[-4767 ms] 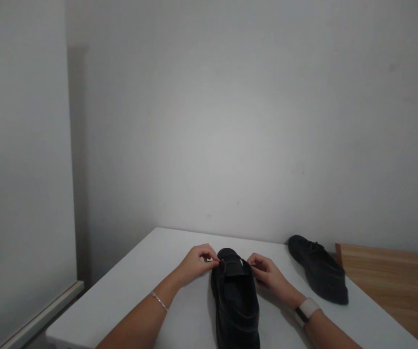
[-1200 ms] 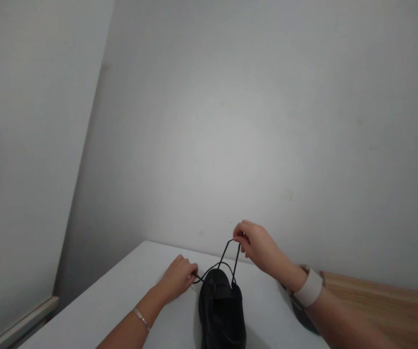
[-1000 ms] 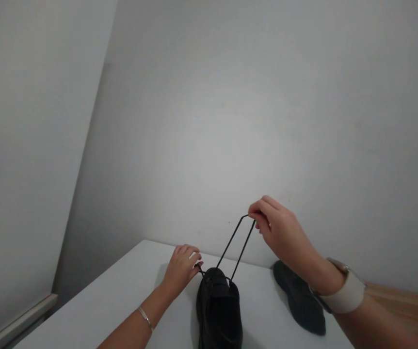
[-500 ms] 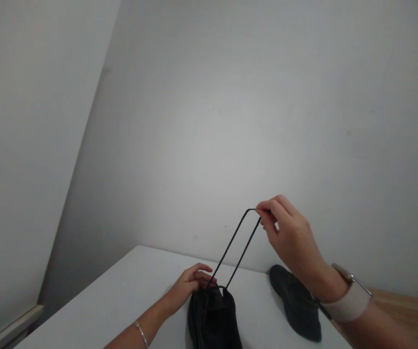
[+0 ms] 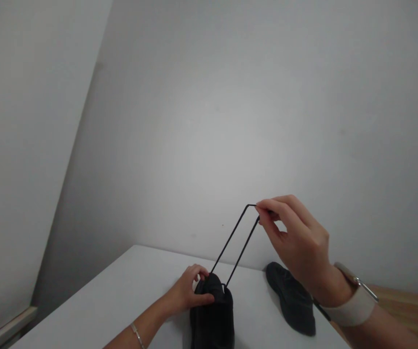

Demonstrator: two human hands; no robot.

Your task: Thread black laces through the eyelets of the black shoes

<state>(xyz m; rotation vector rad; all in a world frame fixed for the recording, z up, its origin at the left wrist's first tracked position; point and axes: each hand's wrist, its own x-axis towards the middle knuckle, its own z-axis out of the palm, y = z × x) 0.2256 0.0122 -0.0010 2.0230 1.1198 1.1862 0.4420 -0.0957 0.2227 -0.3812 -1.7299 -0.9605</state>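
A black shoe (image 5: 214,320) stands on the white table at the bottom centre, cut off by the lower edge of the view. From its front, a black lace (image 5: 233,233) rises in a long, taut loop. The top of this loop is pinched between the thumb and fingertips of my right hand (image 5: 299,242), up and to the right of the shoe. My left hand (image 5: 189,293) grips the shoe at its upper left, with the thumb across the tongue and the fingers curled at the far side.
The second dark shoe (image 5: 292,300) lies on the white table (image 5: 129,291) at the right, partly beside my right wrist. A pale wall (image 5: 216,126) rises behind the table. Wooden flooring (image 5: 409,310) shows at the lower right.
My left thumb has come over onto the shoe's tongue, and the fingers have curled. The tongue stands higher. My right hand has turned slightly, still pinching the lace.
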